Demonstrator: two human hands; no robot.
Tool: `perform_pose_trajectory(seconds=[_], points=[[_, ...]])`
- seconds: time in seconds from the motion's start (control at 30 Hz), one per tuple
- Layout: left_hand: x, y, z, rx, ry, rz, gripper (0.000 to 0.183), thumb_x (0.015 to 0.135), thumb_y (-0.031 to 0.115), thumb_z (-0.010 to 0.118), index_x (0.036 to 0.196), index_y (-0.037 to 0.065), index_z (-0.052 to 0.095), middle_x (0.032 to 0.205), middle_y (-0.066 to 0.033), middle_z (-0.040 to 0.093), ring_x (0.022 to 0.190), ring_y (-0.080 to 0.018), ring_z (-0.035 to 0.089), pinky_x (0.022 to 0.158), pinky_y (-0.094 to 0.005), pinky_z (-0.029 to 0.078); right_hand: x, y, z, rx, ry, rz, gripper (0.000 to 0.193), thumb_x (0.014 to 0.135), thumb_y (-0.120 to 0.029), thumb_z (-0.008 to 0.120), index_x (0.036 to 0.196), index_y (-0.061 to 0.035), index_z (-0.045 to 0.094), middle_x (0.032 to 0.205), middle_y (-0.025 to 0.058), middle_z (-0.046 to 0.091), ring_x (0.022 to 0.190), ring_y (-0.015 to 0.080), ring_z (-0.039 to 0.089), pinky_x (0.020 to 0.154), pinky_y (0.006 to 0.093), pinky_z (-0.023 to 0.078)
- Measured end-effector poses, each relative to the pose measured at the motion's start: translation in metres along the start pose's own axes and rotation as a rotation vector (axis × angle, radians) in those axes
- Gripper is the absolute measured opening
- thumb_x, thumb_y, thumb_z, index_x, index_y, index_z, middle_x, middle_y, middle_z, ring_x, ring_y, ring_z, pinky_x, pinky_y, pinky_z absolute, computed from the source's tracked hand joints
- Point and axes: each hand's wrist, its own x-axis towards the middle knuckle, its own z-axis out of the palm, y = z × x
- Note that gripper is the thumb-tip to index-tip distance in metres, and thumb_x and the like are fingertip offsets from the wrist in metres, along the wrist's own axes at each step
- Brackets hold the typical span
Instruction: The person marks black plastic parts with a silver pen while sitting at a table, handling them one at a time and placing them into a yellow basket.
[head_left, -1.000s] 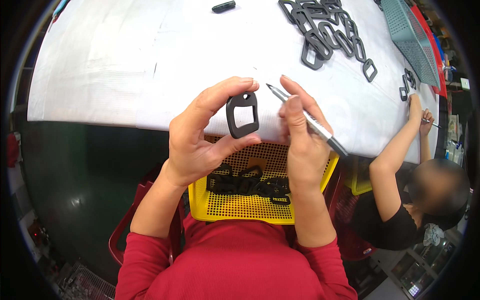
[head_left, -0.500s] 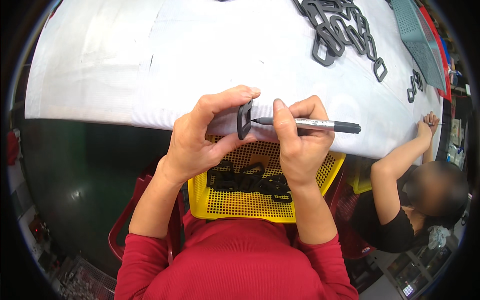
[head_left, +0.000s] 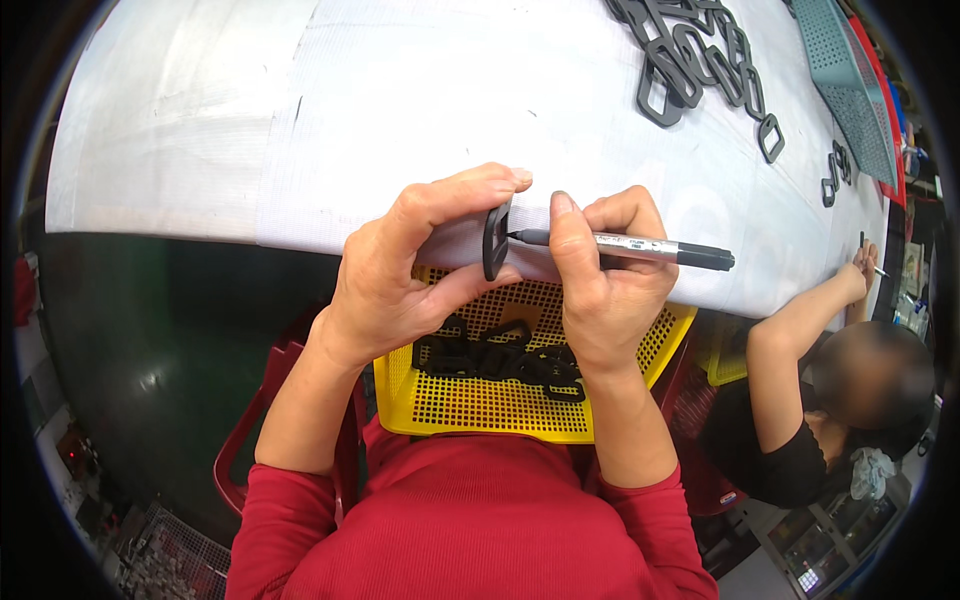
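Between the thumb and fingers of my left hand [head_left: 395, 255] a small black frame-shaped part [head_left: 494, 242] is held upright, edge toward me. My right hand [head_left: 615, 275] grips a black-and-silver marker pen [head_left: 645, 248] like a pencil. Its dark tip reaches the part's right-hand side; whether it touches cannot be made out. Under both hands, at my lap, sits a yellow perforated basket [head_left: 480, 420] with several similar black parts [head_left: 500, 358] in it.
A white-covered table [head_left: 330, 130] spreads ahead. Several black frame parts [head_left: 690, 60] are heaped at its far right, with a smaller group [head_left: 835, 172] beyond. A grey-blue basket [head_left: 845, 90] stands at the right edge. A co-worker [head_left: 770, 420] sits at my right, holding a pen.
Both hands stay almost in place, with the part and the marker moved very slightly right. The table and its parts sit a little differently in view. The co-worker's hands have shifted slightly.
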Motion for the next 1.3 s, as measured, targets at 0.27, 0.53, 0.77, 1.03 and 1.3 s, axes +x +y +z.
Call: perform_pose_trajectory(seconds=[0.27, 0.53, 0.77, 1.03, 1.3], points=[[0.0, 0.002, 0.0, 0.012, 0.006, 0.003, 0.052, 0.068, -0.004, 0.071, 0.111, 0.002, 0.042, 0.114, -0.0225, 0.053, 0.11, -0.0297, 0.052, 0.091, -0.0371, 0.046, -0.002, -0.002, 0.003, -0.024, 0.008, 0.001, 0.022, 0.076, -0.002, 0.064, 0.063, -0.0049, 0.046, 0.053, -0.0044, 0.045, 0.047, -0.0002, 0.038, 0.041, 0.0171, 0.029], [-0.001, 0.007, -0.013, -0.05, -0.167, -0.027, 0.065, 0.058, 0.004, 0.08, 0.113, 0.003, 0.046, 0.106, -0.0181, 0.059, 0.104, -0.0263, 0.057, 0.101, -0.0476, 0.03, 0.006, 0.001, -0.015, 0.26, 0.236, 0.006, 0.015, 0.089, -0.016, 0.053, 0.092, -0.0024, 0.048, 0.071, 0.0043, 0.055, 0.06, 0.0081, 0.051, 0.053, 0.019, 0.037], [0.008, 0.013, -0.023, 0.071, -0.319, 0.058, 0.036, 0.067, 0.029, 0.073, 0.093, 0.006, 0.063, 0.092, -0.0059, 0.065, 0.095, -0.023, 0.061, 0.1, -0.0495, 0.03, 0.084, 0.016, -0.055, -0.525, 0.152, -0.409, 0.021, 0.074, 0.001, 0.063, 0.094, -0.0055, 0.061, 0.087, 0.0092, 0.064, 0.082, 0.02, 0.06, 0.073, 0.0295, 0.047], [0.004, 0.018, -0.014, -0.138, -0.111, -0.194, 0.027, 0.075, 0.017, 0.063, 0.098, 0.001, 0.061, 0.099, -0.0113, 0.062, 0.1, -0.0236, 0.057, 0.097, -0.0435, 0.035, 0.1, 0.019, -0.07, -0.759, 0.24, -0.653, 0.018, 0.07, 0.001, 0.066, 0.085, -0.0058, 0.061, 0.078, 0.0066, 0.063, 0.071, 0.0206, 0.06, 0.066, 0.0286, 0.044], [0.03, 0.044, 0.008, -0.429, 0.08, -0.293, 0.074, 0.065, 0.014, 0.076, 0.128, -0.002, 0.04, 0.123, -0.0136, 0.049, 0.096, -0.0171, 0.052, 0.077, -0.0269, 0.044, 0.036, -0.024, -0.05, 0.549, -0.289, 0.329, 0.022, 0.077, -0.001, 0.065, 0.094, -0.0025, 0.052, 0.078, 0.0079, 0.061, 0.07, 0.0152, 0.061, 0.07, 0.0248, 0.048]])
